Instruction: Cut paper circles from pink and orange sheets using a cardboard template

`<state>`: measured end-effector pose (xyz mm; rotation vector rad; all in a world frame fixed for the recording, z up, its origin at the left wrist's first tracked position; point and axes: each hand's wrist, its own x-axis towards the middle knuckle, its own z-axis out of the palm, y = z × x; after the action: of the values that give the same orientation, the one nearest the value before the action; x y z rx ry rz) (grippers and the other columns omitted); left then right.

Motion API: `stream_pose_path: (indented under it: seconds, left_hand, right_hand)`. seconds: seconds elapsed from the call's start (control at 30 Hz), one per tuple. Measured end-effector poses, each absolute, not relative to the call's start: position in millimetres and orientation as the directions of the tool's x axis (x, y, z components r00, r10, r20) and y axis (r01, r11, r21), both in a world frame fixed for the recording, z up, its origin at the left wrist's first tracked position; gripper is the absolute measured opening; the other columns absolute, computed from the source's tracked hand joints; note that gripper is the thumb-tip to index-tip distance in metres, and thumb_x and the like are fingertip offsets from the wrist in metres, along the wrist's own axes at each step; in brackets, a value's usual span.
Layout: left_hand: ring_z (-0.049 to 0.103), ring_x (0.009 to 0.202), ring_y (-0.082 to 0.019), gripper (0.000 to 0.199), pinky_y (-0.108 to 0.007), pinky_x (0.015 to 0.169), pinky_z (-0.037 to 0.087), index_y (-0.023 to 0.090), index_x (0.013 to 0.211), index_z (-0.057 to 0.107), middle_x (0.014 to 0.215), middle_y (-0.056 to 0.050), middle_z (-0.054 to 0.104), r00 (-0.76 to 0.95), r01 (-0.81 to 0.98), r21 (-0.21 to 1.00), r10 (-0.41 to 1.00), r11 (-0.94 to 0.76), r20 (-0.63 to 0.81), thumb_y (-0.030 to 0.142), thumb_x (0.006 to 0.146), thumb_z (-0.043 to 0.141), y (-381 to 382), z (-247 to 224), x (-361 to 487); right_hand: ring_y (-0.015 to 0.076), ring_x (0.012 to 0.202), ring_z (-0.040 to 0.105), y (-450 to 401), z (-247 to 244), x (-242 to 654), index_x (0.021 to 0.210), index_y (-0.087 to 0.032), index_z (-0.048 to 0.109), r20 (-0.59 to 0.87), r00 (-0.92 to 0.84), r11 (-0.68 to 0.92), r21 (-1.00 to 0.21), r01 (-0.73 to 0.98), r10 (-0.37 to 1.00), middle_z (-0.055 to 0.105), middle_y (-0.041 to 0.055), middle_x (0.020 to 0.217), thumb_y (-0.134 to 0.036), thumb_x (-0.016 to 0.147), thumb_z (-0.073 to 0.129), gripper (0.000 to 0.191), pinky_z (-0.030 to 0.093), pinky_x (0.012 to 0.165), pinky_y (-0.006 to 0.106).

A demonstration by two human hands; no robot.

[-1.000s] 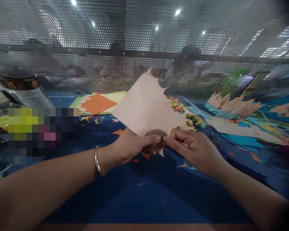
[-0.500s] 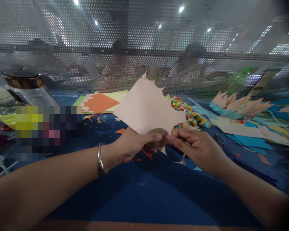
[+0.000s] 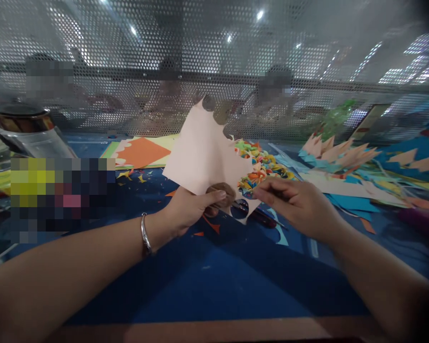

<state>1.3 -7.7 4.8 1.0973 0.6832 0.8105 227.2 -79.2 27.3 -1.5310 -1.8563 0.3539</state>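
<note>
Left hand (image 3: 184,212) gripping the pale paper (image 3: 200,155) and brown disc (image 3: 230,192) over the desk (image 3: 200,281); scalloped edge slants toward my right hand (image 3: 302,207), just right of the disc; whether its bunched fingers pinch anything, I cannot tell.

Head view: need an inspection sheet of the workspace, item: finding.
Surface: blue tabletop; spills, nothing seen.
Job's things: pale pink paper with a scalloped edge, and a round brown piece against it.
Clutter: orange scraps, multicoloured pile, dark-handled tool, type unclear.
Hands: left hand holds paper and brown piece; right hand off the paper, fingertips bunched, grip unclear.
Cables: white cable at left edge.
Surroundings: perforated screen beyond the table, blurred figures visible in it.
</note>
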Motion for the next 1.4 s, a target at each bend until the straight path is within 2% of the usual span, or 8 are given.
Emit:
stream_pose_path:
  seconds: [0.2,0.4,0.57,0.67,0.83,1.1,1.23,1.4]
  left_hand:
    - [0.067,0.075,-0.018,0.028,-0.026,0.058,0.051,0.014,0.099,0.08,0.083,-0.01,0.075,0.563,-0.225,0.947,0.824,0.229,-0.065,0.028,0.076,0.088,-4,6,-1]
    - [0.072,0.083,-0.02,0.022,-0.027,0.065,0.054,0.014,0.093,0.08,0.09,-0.012,0.078,0.568,-0.228,0.951,0.822,0.207,-0.043,0.029,0.078,0.085,-3,7,0]
    - [0.074,0.103,-0.023,0.014,-0.034,0.092,0.06,0.016,0.092,0.078,0.101,-0.011,0.079,0.402,-0.276,0.953,0.916,0.126,-0.004,0.019,0.079,0.083,-2,11,3]
    - [0.072,0.115,-0.026,0.016,-0.039,0.101,0.059,0.018,0.092,0.077,0.1,-0.01,0.079,0.29,-0.27,0.958,0.957,0.102,-0.02,0.017,0.078,0.085,0,13,3]
    - [0.073,0.113,-0.025,0.018,-0.041,0.109,0.055,0.015,0.096,0.077,0.108,-0.012,0.08,0.326,-0.299,0.949,0.945,0.097,0.006,0.017,0.08,0.083,1,11,3]
    - [0.072,0.099,-0.025,0.018,-0.038,0.09,0.059,0.018,0.087,0.074,0.087,-0.007,0.075,0.27,-0.285,0.945,0.959,0.162,-0.083,0.016,0.075,0.087,1,15,2]
    - [0.069,0.089,-0.022,0.017,-0.034,0.079,0.053,0.018,0.087,0.078,0.088,-0.007,0.076,0.274,-0.345,0.919,0.957,0.19,-0.095,0.022,0.074,0.088,2,13,3]
    - [0.063,0.076,-0.017,0.021,-0.031,0.069,0.044,0.016,0.084,0.081,0.094,-0.008,0.079,0.245,-0.421,0.86,0.949,0.29,-0.2,0.025,0.068,0.092,5,9,5]
  right_hand:
    - [0.0187,0.062,0.061,-106,23,280,0.086,-0.021,0.074,0.279,0.118,0.04,-0.502,0.864,0.953,0.071,0.0077,0.076,-0.076,0.092,0.059,0.057,0.049,0.06,0.034]
    - [0.0328,0.074,0.074,-153,-9,342,0.089,-0.028,0.078,0.22,0.287,-0.171,-0.431,0.886,0.932,0.08,0.0166,0.094,-0.059,0.082,0.072,0.032,0.057,0.062,0.046]
    - [0.0397,0.095,0.075,-158,-10,340,0.091,-0.031,0.079,0.283,0.198,-0.099,-0.329,0.939,0.938,0.08,0.0168,0.099,-0.052,0.084,0.068,0.024,0.058,0.087,0.057]
    - [0.0376,0.101,0.075,-146,-3,311,0.099,-0.03,0.078,0.273,0.124,-0.034,-0.312,0.95,0.954,0.079,0.0152,0.108,-0.053,0.093,0.062,0.029,0.058,0.09,0.055]
    - [0.0354,0.107,0.074,-113,0,258,0.107,-0.025,0.074,0.223,-0.152,0.212,-0.278,0.937,0.963,0.078,0.0147,0.109,-0.048,0.1,0.058,0.029,0.058,0.097,0.054]
    - [0.0259,0.087,0.068,-79,-10,241,0.087,-0.023,0.065,0.184,-0.28,0.308,-0.147,0.94,0.942,0.068,0.0097,0.092,-0.025,0.098,0.054,0.015,0.056,0.081,0.042]
    - [0.0253,0.082,0.065,-75,-11,241,0.083,-0.024,0.061,0.222,-0.223,0.274,-0.232,0.933,0.949,0.067,0.0089,0.088,-0.027,0.094,0.055,0.014,0.054,0.076,0.04]
    - [0.0198,0.065,0.06,-78,-9,238,0.085,-0.025,0.06,0.2,-0.072,0.164,-0.494,0.854,0.977,0.066,0.004,0.079,-0.038,0.097,0.052,0.019,0.049,0.059,0.032]
